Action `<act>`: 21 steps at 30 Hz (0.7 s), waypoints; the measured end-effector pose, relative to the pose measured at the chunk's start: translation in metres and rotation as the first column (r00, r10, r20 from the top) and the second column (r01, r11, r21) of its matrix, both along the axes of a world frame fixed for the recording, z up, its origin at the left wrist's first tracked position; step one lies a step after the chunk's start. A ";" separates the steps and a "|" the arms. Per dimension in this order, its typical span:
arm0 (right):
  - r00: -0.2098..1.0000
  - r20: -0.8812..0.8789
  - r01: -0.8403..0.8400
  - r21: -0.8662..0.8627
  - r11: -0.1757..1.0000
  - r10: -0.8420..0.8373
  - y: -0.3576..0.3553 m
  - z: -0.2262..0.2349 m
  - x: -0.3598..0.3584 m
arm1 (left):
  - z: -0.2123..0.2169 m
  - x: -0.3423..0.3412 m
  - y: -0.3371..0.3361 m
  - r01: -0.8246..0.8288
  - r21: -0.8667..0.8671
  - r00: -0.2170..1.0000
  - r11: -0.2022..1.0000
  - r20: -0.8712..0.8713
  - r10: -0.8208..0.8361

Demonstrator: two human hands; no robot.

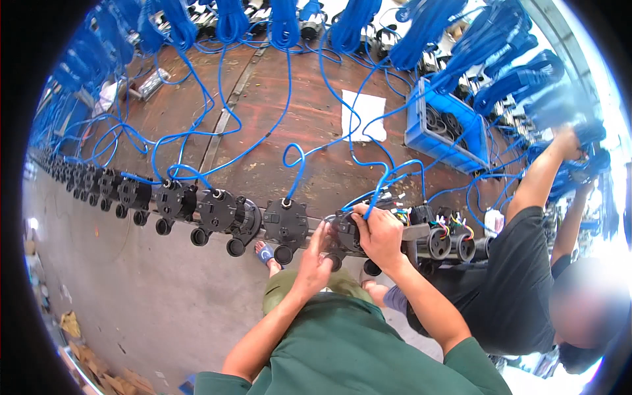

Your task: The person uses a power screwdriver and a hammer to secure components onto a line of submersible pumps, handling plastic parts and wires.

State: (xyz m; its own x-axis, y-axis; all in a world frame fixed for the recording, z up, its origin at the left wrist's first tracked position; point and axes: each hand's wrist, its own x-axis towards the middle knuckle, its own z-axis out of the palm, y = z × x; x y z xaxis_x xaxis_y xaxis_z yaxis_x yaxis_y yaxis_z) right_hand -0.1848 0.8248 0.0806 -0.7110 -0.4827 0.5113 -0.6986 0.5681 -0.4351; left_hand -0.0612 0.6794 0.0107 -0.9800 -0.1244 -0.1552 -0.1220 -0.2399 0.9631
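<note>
A black round plastic housing [345,232] with a blue cable [376,191] rising from its top is between my hands at the table's near edge. My left hand [313,264] grips its left side, the fingers pointing up along it. Over its upper right side my right hand [383,238] is closed, fingertips by the cable's entry; what lies under the fingers is hidden. Just left stands a similar black housing [286,222] with its own cable. To the right, open black housings [439,243] show coloured wires.
More black housings [172,201] line the table edge leftward. Blue cables cross the brown table [263,155] to hanging blue coils [421,33]. A blue crate [447,151] holds black rings; a white sheet [363,117] lies nearby. A co-worker [494,289] reaches up at right.
</note>
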 end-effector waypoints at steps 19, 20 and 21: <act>0.791 0.309 0.541 0.050 0.839 -0.528 0.103 0.024 0.042 | 0.011 -0.069 0.020 -0.088 -0.145 0.996 0.985 -0.035 0.084; 0.759 0.310 0.557 0.147 0.818 -0.572 0.111 0.024 0.055 | 0.013 -0.068 0.021 -0.121 -0.166 0.990 0.979 -0.085 0.108; 0.731 0.279 0.567 0.259 0.782 -0.623 0.123 0.012 0.070 | 0.012 -0.065 0.020 -0.133 -0.164 0.989 0.977 -0.085 0.120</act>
